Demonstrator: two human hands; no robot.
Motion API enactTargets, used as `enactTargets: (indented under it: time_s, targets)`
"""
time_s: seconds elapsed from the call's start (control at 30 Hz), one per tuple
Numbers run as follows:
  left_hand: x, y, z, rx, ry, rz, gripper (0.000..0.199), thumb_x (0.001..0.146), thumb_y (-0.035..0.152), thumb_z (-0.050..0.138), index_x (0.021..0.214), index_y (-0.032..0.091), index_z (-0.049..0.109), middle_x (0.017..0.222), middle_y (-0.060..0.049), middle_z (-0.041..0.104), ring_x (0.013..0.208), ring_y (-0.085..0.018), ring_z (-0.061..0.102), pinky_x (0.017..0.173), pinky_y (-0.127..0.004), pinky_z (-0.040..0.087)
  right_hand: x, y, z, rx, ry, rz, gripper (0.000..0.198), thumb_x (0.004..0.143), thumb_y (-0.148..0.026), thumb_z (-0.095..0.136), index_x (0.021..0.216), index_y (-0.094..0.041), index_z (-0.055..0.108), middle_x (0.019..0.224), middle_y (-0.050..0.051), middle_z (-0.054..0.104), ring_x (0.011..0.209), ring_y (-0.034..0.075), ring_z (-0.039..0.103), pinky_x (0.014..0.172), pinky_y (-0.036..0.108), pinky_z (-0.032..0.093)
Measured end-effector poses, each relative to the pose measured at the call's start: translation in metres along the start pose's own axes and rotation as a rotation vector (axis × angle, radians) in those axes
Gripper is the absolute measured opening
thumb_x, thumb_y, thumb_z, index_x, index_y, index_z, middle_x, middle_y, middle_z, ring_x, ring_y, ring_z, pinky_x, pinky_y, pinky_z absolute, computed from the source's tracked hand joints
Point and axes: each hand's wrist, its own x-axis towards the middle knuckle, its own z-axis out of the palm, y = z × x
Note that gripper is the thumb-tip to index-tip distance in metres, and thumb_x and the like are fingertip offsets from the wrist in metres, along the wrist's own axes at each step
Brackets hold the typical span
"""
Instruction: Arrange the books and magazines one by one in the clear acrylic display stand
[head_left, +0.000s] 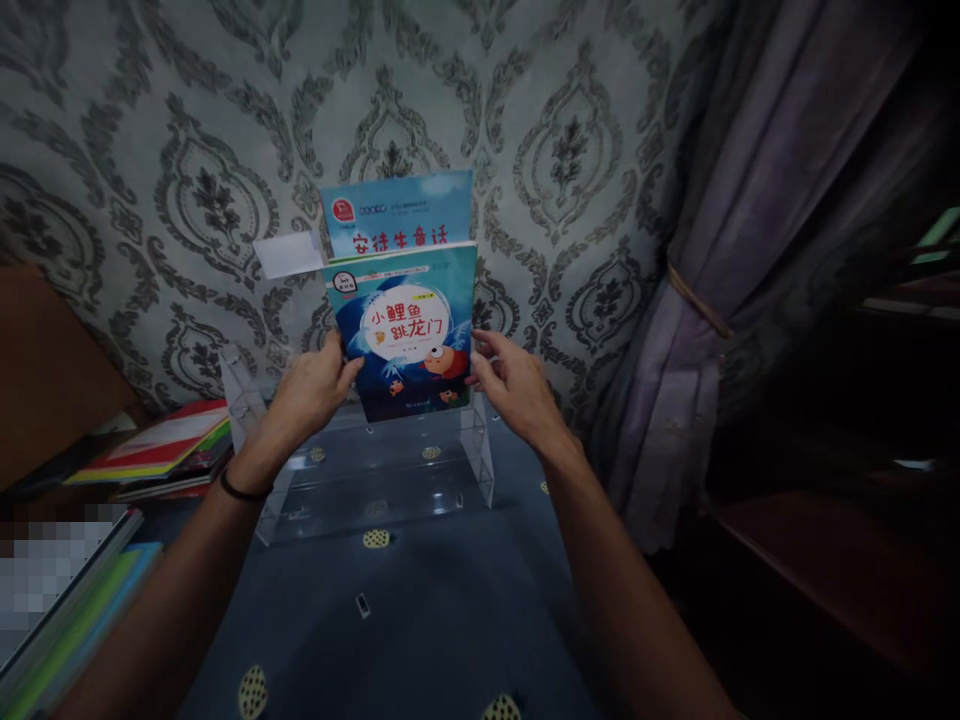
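The Little Carp storybook (409,335) is upright above the rear part of the clear acrylic rack (480,455), its front cover facing the person, in front of the Andersen's Fairy Tales book (397,217) that shows over its top edge. The left hand (311,390) is closed on its left edge with the thumb laid over the cover, and the right hand (517,385) holds the opposite edge narrowly, seemingly with a lighter touch. Good handling here calls for even pressure from both sides, at matching heights, so the thin covers neither bow nor twist above the rack. Whether the lower edge bears on a tier of the rack, I cannot tell, so it would be wise to feel for firm support before loosening either hand, and to move gently, since a knock could tip the Andersen's Fairy Tales book against the rack's back
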Motion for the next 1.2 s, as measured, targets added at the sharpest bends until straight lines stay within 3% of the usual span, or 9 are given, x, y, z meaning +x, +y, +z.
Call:
enactTargets:
  time_s: [0.07,0.17,0.33,0.57,0.77,1.2]
  targets:
    - [-0.002,0.009,-0.004,0.176,-0.039,-0.061,0.03,0.101,0.038,0.047,0.117,0.014,0.053,0.09,-0.014,0.075,0.09,-0.033,0.073,0.078,-0.039,0.053,0.0,0.0,0.001,-0.015,0.018,-0.018,0.041,0.095,-0.029,0.047,0.132,-0.017,0.061,0.104,0.011,0.075,0.076,0.024,0.073,0.077,0.044,0.061]
    - [-0.004,0.021,-0.007,0.266,-0.083,-0.118,0.036,0.104,0.038,0.042,0.125,0.01,0.05,0.097,-0.019,0.075,0.096,-0.035,0.074,0.079,-0.039,0.053,0.0,0.003,0.003,-0.068,0.048,-0.058,0.041,0.095,-0.031,0.048,0.131,-0.017,0.062,0.109,0.013,0.073,0.085,0.026,0.072,0.079,0.043,0.06]
    - [-0.003,0.025,-0.005,0.267,-0.074,-0.112,0.045,0.105,0.038,0.038,0.133,0.004,0.045,0.098,-0.022,0.075,0.099,-0.036,0.074,0.079,-0.039,0.054,0.001,0.007,0.009,-0.179,0.034,-0.064,0.042,0.094,-0.028,0.045,0.128,-0.014,0.065,0.102,0.014,0.071,0.086,0.027,0.07,0.079,0.041,0.057]
    - [-0.003,0.032,-0.006,0.259,-0.121,-0.115,0.043,0.105,0.034,0.04,0.135,0.002,0.041,0.102,-0.025,0.075,0.099,-0.036,0.075,0.08,-0.038,0.054,-0.001,-0.001,0.023,-0.359,0.149,-0.026,0.037,0.094,-0.029,0.044,0.116,-0.015,0.07,0.091,0.015,0.071,0.084,0.03,0.068,0.078,0.04,0.053]
    - [-0.005,0.031,-0.003,0.259,-0.099,-0.128,0.042,0.106,0.034,0.038,0.135,0.003,0.04,0.103,-0.026,0.074,0.099,-0.037,0.075,0.077,-0.038,0.054,-0.002,0.0,0.024,-0.297,0.136,0.025,0.028,0.093,-0.034,0.044,0.096,-0.018,0.067,0.089,0.014,0.072,0.078,0.028,0.068,0.072,0.039,0.052]
    - [-0.005,0.03,-0.003,0.314,-0.137,-0.093,0.04,0.107,0.033,0.035,0.133,0.003,0.04,0.104,-0.026,0.074,0.101,-0.035,0.075,0.078,-0.038,0.055,-0.004,0.001,0.024,-0.375,0.182,0.03,0.019,0.089,-0.038,0.045,0.078,-0.025,0.054,0.081,0.013,0.07,0.076,0.03,0.066,0.066,0.04,0.047]
